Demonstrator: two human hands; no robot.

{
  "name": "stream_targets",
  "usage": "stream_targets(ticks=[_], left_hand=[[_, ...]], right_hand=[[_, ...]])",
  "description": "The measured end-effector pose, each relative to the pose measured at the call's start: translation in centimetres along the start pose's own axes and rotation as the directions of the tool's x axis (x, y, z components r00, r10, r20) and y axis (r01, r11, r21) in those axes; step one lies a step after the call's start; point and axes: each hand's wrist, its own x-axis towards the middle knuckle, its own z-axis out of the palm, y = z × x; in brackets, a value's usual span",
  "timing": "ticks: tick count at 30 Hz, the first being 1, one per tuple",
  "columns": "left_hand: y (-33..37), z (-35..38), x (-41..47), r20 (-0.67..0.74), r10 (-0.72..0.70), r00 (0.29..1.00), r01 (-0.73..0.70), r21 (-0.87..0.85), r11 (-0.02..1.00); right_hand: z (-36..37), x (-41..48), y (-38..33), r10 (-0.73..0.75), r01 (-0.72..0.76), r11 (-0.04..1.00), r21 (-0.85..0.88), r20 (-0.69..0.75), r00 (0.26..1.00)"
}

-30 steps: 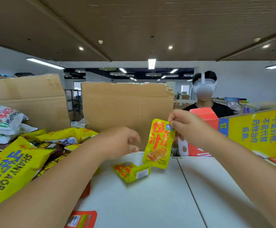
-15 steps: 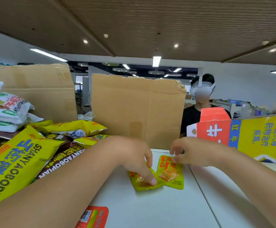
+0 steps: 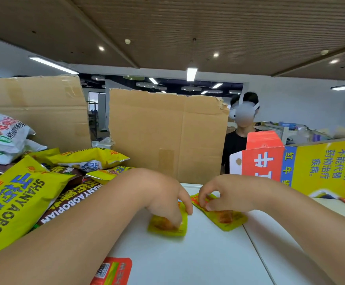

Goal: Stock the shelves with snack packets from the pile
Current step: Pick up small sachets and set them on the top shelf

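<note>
Coming down now: the right hand [image 3: 225,194], which a second ago dangled a yellow packet in the air, has laid it on the white desk [image 3: 188,260], fingers pinching its top edge. That right packet [image 3: 229,220] lies just beside the left packet [image 3: 167,223], which the left hand [image 3: 165,202] covers with curled fingers, holding it flat. The pile [image 3: 23,192] sits untouched to the left. My guess is they're pairing the two up before carrying them off, with nothing shelved yet.

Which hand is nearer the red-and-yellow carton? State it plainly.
Right. The right hand sits just left of the red-and-yellow carton; the left hand touches a yellow packet farther left.
</note>
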Motion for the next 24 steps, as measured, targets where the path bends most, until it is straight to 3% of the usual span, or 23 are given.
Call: stream_targets(ticks=[4, 14, 24], left_hand=[[0.0, 0.6, 0.4, -0.053, -0.033, 0.998, 0.03, -0.063, 0.998], [-0.2, 0.4, 0.2, -0.087, -0.107, 0.99, 0.104, -0.034, 0.994], [-0.3, 0.7, 1.0, -0.333, -0.03, 0.942, 0.002, -0.084, 0.996]], right_hand=[[0.0, -0.1, 0.0, 0.032, -0.032, 0.998, -0.048, -0.009, 0.999], [-0.4, -0.8, -0.2, 0.157, -0.156, 0.982, -0.109, 0.004, 0.988], [-1.0, -1.0, 0.5, 0.25, -0.245, 0.963, -0.116, 0.035, 0.968]])
